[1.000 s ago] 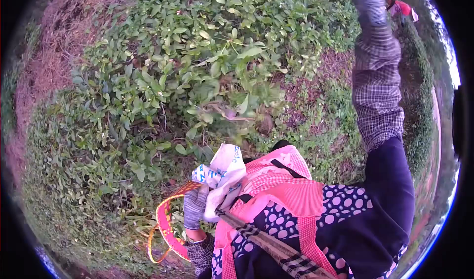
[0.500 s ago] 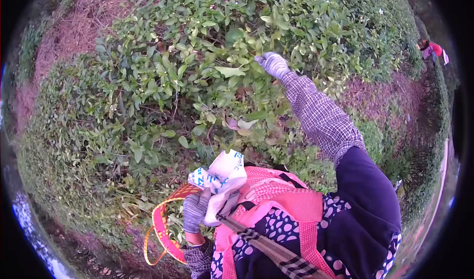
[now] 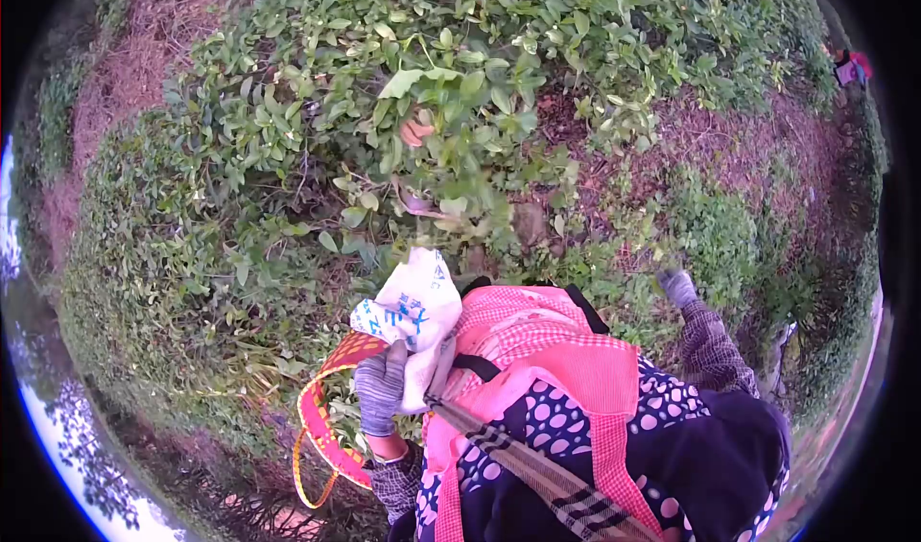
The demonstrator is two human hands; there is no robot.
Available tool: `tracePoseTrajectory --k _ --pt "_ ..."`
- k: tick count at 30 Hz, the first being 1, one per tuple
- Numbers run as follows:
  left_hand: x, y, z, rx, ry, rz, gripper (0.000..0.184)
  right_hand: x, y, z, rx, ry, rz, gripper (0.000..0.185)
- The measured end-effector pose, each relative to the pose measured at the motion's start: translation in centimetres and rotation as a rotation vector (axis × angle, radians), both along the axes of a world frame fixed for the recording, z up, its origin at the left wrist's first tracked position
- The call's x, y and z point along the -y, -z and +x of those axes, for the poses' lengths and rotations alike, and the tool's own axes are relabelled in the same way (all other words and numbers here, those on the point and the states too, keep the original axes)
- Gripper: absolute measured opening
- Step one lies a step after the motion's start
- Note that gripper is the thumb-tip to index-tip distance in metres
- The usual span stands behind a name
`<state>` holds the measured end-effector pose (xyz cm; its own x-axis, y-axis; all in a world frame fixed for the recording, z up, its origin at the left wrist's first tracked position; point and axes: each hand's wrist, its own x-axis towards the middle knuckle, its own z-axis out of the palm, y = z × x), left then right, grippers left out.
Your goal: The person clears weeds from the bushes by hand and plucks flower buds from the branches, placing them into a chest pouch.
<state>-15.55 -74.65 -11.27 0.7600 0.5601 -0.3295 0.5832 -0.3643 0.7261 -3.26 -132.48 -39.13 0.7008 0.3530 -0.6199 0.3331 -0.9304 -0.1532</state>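
Observation:
In a grey striped glove, my left hand (image 3: 381, 388) is closed on the edge of a white plastic bag with blue print (image 3: 429, 302), held at the front of my body. Close beside that hand is a pink and yellow woven basket (image 3: 321, 417) with a looped handle. My right hand (image 3: 677, 287), gloved too, is low on the right, over the greenery near my side. Its fingers are small and smeared, so their grip cannot be made out. Leafy green bushes (image 3: 317, 149) with small white flowers fill the space before me.
A pink checked apron (image 3: 566, 374) and a plaid strap (image 3: 537, 480) cross my front. Dry reddish ground (image 3: 158, 43) shows at upper left, with another bare patch (image 3: 729, 139) at right. Another person (image 3: 849, 68) is far off at upper right.
My right hand has left the bush in the centre and come down and to the right, back toward my side. My left hand keeps its hold on the bag. The view has shifted slightly.

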Motion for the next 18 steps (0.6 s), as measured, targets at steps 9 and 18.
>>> tracePoseTrajectory --k 9,18 --pt "1.9 -2.9 0.5 0.012 -0.089 0.006 0.035 -17.6 -7.3 7.6 0.062 0.023 0.223 0.032" --pt "0.0 -3.0 -3.0 -0.067 -0.249 -0.119 0.032 -44.0 -14.2 20.1 0.278 -0.355 0.795 0.018"
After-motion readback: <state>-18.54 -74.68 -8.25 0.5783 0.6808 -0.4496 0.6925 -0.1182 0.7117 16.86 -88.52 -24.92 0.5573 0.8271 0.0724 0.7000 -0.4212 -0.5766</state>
